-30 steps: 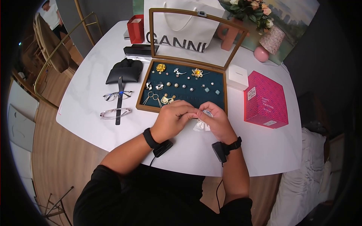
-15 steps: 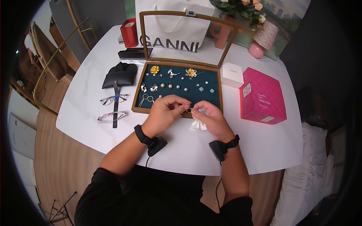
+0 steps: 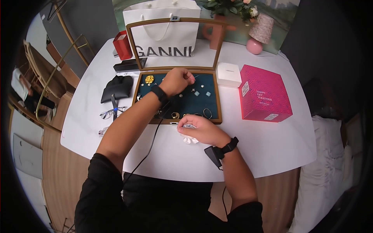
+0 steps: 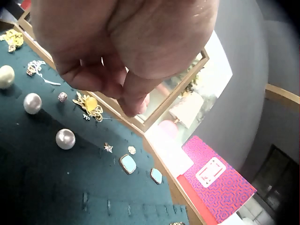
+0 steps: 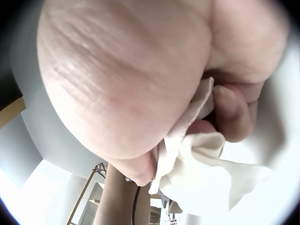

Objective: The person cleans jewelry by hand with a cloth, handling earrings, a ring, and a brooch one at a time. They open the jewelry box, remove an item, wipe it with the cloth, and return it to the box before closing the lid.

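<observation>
My left hand (image 3: 176, 82) hangs over the upper middle of the open jewellery case (image 3: 218, 110). Its fingers are curled with the tips together beside the flower brooch (image 4: 90, 106); nothing shows between them. Pearls (image 4: 65, 139) and turquoise studs (image 4: 127, 164) lie on the dark green lining (image 4: 42, 173). In front of the case, my right hand (image 3: 206, 133) holds a crumpled white cloth (image 5: 201, 173) in curled fingers. A tiny shiny piece (image 5: 128, 179) shows at its fingertips, too small to identify. A gold ring (image 3: 175, 115) and a hoop (image 3: 207, 113) lie along the case's front.
The raised glass lid (image 3: 219, 46) stands before a white paper bag (image 3: 165, 42). To the right are a white box (image 3: 229, 75) and a pink box (image 3: 265, 95); to the left, a black pouch (image 3: 117, 89) and glasses (image 3: 110, 113). A cable (image 3: 145, 155) trails below my left wrist.
My left hand has parted from my right hand and moved up over the case, uncovering jewellery along its front. My right hand still holds the cloth. The head view has shifted.
</observation>
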Demonstrator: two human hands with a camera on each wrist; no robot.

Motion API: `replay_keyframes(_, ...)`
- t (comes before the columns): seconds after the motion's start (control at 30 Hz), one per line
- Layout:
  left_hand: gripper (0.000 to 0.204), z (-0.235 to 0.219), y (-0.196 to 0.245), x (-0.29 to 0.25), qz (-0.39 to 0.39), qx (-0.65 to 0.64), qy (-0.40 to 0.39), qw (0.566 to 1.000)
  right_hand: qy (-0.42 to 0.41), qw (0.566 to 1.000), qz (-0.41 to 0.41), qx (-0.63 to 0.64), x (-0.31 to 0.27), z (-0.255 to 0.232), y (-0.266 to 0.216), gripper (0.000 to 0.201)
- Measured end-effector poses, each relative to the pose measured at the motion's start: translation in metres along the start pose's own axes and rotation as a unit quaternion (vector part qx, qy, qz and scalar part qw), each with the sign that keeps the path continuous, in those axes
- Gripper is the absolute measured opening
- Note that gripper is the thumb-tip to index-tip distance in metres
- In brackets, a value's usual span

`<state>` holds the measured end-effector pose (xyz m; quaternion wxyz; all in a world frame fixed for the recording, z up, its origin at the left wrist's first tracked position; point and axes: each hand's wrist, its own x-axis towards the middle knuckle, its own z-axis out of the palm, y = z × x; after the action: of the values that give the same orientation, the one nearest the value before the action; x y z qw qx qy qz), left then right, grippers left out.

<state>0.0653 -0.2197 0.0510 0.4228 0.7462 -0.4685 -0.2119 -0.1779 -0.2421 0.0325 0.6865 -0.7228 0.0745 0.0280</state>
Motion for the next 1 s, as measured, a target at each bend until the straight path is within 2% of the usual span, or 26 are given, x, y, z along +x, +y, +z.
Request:
replay_keyframes(0.1, 0.009, 0.008, -0.017, 0.026, 0.003, 0.033, -0.027, 0.999, 0.008, 0.999, -0.021, -0.025, 0.001, 0.0, 0.005, 0.021)
replay_keyframes(0.2, 0.011, 0.011, -0.009, 0.033, 0.014, 0.1, -0.054, 0.993, 0.004, 0.999, -0.033, -0.031, 0.001, 0.001, 0.009, 0.026)
replay_keyframes(0.33, 0.009, 0.016, -0.004, 0.034, 0.046, 0.188, -0.042, 0.98, -0.015, 0.999, -0.019, -0.024, 0.002, 0.002, 0.007, 0.027)
replay_keyframes(0.43, 0.011, 0.02, -0.004, 0.036, 0.051, 0.197, -0.031, 0.979, -0.022, 0.999, -0.008, -0.031, 0.0, 0.003, 0.003, 0.023)
replay_keyframes(0.53, 0.013, 0.021, -0.005, 0.035, 0.075, 0.213, -0.023, 0.974, -0.012, 0.999, -0.036, -0.039, 0.003, 0.002, 0.011, 0.029)
replay_keyframes(0.73, 0.021, 0.023, -0.005, 0.032, 0.075, 0.21, -0.01, 0.975, -0.026, 0.999, -0.015, -0.037, 0.002, 0.0, 0.006, 0.025)
replay_keyframes(0.83, 0.021, 0.022, -0.007, 0.033, 0.131, 0.258, -0.01, 0.957, -0.025, 0.999, -0.014, -0.041, 0.003, 0.001, 0.008, 0.025)
replay_keyframes(1.0, 0.017, 0.021, -0.006, 0.034, 0.178, 0.272, 0.003, 0.946, -0.02, 0.999, -0.021, -0.042, 0.005, 0.001, 0.013, 0.028)
